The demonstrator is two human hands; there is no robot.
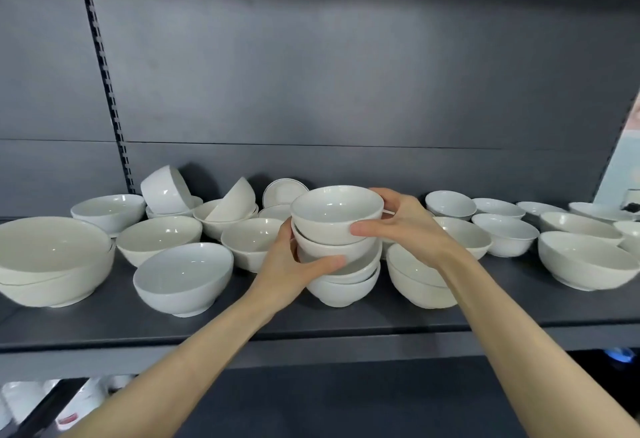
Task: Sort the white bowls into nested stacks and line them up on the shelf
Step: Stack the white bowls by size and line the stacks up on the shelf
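Loose bowls crowd the stack (pixel 341 264) on both sides. Just L of it sits a mid-size bowl (pixel 251 240). Front-L is a wider bowl (pixel 183 275), tipped toward you. Just R, nearly touching, is a deep bowl (pixel 415 285), partly hid by your R forearm. Far L, two big bowls (pixel 52 261) are nested. In the back row one bowl on its side (pixel 164 190) rests atop another, a tilted bowl (pixel 235 200) leans inside a bowl, and a rimmed plate (pixel 284 191) is propped vs the back panel (pixel 311 74). The R end has more small bowls + a wide shallow bowl (pixel 585 261). A slotted upright (pixel 104 67) runs up the panel on the L.

The stack stands front-centre on the shelf (pixel 138 326), foot on the board. It's several bowls deep, upper ones a bit skewed.

Your L hand (pixel 294 264) comes in from lower L. Its thumb lies across the front of the stack's mid bowls and its fingers go round the L side, mostly out of view. Your R hand (pixel 405 226) has its thumb pressed on the front wall of the top bowl (pixel 336 212), fingers curled round its far R rim. Both hands grip. Your forearms are bare, reaching up + fwd.

Bowls are glossy white glaze, round, w/ small foot rings. Shelf + panel are matt dark grey.
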